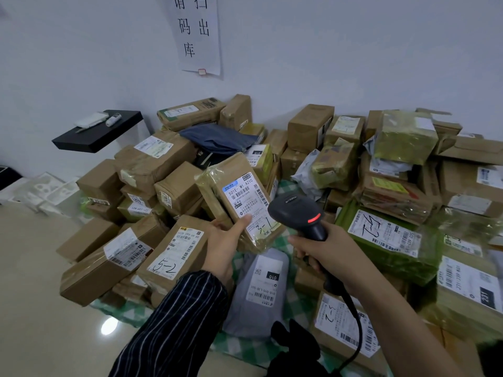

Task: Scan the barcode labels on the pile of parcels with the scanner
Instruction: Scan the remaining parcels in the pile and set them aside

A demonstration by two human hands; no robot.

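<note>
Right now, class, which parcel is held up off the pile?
The brown parcel marked 3-1: the left hand grips its lower end, label facing the scanner in the right hand; the rest lie untouched.

Dark left sleeve, thin white pinstripes

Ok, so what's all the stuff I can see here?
parcels: many, mostly brown, some green, piled by the wall
held parcel: one, brown with white label, raised at centre
scanner: one, black, red light, beside that label
cloth: one, green-white checked, under the pile
shelf: one, black, left wall
sign: one, white paper, on wall
left grip: one, striped sleeve, holds held parcel
right grip: one, bare arm, holds scanner
</note>
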